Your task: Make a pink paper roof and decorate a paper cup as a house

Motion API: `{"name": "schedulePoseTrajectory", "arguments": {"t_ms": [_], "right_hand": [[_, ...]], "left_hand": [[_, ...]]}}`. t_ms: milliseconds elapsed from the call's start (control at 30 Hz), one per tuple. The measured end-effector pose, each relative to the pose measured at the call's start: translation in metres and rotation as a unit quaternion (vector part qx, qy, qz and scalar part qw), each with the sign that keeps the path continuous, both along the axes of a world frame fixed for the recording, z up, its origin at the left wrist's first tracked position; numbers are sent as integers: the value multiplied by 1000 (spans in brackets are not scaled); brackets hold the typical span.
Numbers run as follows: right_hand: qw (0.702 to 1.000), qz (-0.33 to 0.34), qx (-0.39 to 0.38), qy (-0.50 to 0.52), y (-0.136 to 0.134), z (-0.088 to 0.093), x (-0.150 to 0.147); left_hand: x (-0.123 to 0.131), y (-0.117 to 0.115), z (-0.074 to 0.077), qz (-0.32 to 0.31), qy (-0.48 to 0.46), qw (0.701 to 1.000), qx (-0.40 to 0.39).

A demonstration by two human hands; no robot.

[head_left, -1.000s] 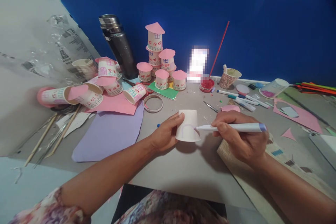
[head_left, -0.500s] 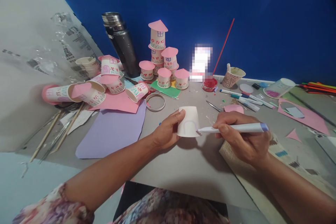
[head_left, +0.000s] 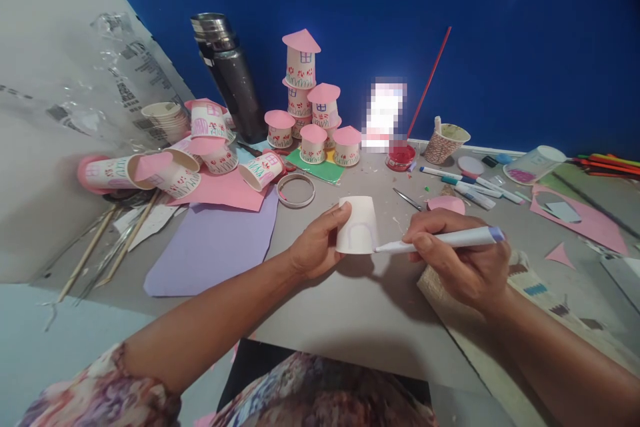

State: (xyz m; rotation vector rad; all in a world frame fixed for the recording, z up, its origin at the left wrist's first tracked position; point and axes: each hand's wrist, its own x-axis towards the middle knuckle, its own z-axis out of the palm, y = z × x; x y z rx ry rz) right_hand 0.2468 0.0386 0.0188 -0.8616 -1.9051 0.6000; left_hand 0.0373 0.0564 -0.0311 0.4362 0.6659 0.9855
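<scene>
The grey table (head_left: 350,320) is crowded at the back and bare in front of me. On its left lies a purple paper sheet (head_left: 215,247), with a dark steel flask (head_left: 233,80) upright beyond it. Beside the flask is a stack of pink-roofed cup houses (head_left: 305,100), which I judge would topple at a nudge.

My left hand (head_left: 313,247) is curled around an upturned white paper cup (head_left: 357,227), thumb near its base and fingers behind. The cup is over the bare middle of the table, though I cannot tell whether its rim rests there. My right hand (head_left: 460,260) is closed on a white marker (head_left: 445,240) in a writing grip, its tip touching the cup's lower right side.

The cup looks very light and thin-walled, so I judge it would dent under a hard squeeze. It is best gripped lightly near the stiffer base and rim.

Close behind it are a tape ring (head_left: 296,189), a pink paper disc (head_left: 447,204) and small scissors (head_left: 407,200). None of them blocks either hand
</scene>
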Motion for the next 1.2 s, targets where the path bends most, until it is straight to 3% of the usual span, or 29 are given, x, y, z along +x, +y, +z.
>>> {"name": "schedulePoseTrajectory", "arguments": {"t_ms": [167,300,667,900,1067,1200], "right_hand": [[999,5,47,24,1,0,-4],[995,55,76,15,1,3,-9],[993,91,68,-17,1,7,-12],[996,69,51,-1,1,5,-9],[997,-29,71,10,1,3,-5],[994,-9,104,-21,1,2,-7]], "left_hand": [[3,-1,-1,5,11,999,51],[3,-2,-2,9,48,996,72],[3,-3,0,5,50,994,97],[1,-2,-4,5,44,996,82],[5,-1,-3,-10,14,997,74],[6,-2,-1,-13,13,996,89]]}}
